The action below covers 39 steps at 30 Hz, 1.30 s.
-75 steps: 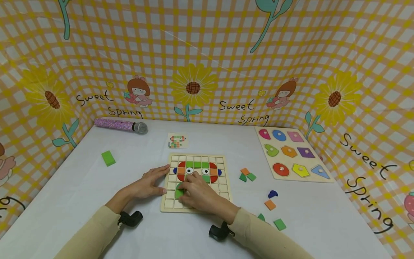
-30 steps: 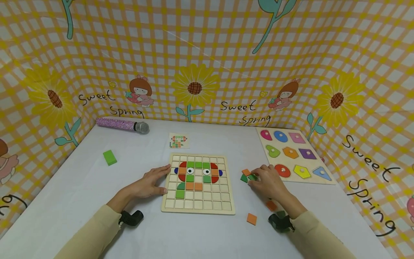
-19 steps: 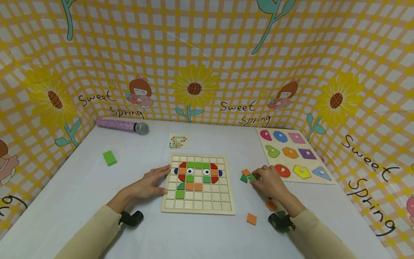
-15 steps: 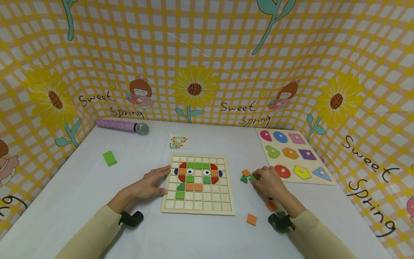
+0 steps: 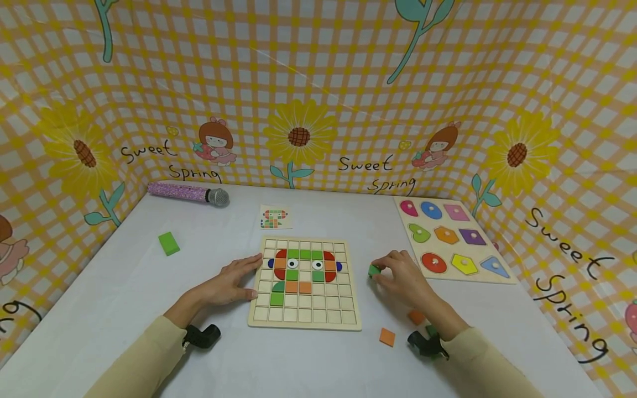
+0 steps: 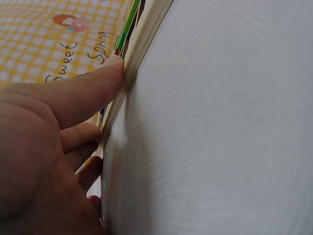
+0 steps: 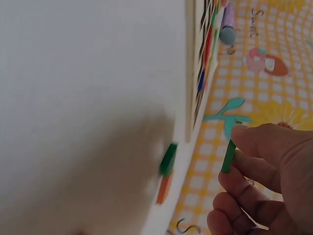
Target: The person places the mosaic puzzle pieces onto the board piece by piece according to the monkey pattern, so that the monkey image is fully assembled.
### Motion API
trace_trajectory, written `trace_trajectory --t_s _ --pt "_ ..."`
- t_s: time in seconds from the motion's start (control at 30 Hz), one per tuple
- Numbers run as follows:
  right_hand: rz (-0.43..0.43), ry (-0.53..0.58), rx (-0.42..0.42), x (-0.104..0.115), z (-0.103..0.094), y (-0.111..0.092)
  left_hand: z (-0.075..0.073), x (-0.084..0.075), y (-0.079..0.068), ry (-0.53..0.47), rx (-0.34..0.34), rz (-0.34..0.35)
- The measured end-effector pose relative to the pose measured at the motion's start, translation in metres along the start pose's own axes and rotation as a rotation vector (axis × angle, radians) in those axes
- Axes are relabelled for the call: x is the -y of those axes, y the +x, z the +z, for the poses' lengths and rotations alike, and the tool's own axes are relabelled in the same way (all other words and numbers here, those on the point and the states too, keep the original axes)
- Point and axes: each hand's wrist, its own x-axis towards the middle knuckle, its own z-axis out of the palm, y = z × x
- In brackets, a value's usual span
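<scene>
Left hand (image 5: 225, 284) and right hand (image 5: 405, 281) were well apart. Thumb and extended fingers of the left one rested against the left edge of a wooden grid board (image 5: 320, 315), clasping nothing. Off the board's right side, the right one pinched a thin green tile (image 7: 229, 155) between thumb and fingertips, above the table (image 5: 328, 365). Beyond it in the right wrist view lay a dark green piece (image 7: 168, 159) and an orange piece (image 7: 165, 188). Two round eye tiles (image 5: 292, 263) sat among red, orange and green ones in the grid. One orange square tile (image 5: 387, 337) lay near the board's lower right corner. Behind the board were a pattern card (image 5: 276, 217) and, farther left, a glittery purple microphone (image 5: 184, 193); a shape knob puzzle (image 5: 432, 247) lay at the right.
</scene>
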Motion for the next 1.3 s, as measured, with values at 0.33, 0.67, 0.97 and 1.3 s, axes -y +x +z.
trace_trajectory --t_s 0.33,0.67,0.97,1.3 --pt "-0.076 0.066 0.02 0.054 0.013 -0.006 0.0 0.001 0.0 0.004 -0.005 0.004" --pt "-0.282 0.093 0.038 0.092 0.038 -0.003 0.001 0.002 0.001 0.007 0.002 -0.007" --pt "-0.29 0.085 0.16 0.121 0.053 0.005 0.0 0.001 0.001 0.015 0.004 -0.004" --pt "-0.335 0.068 0.197 0.133 0.063 0.014 0.0 0.002 0.0 0.016 0.005 -0.002"
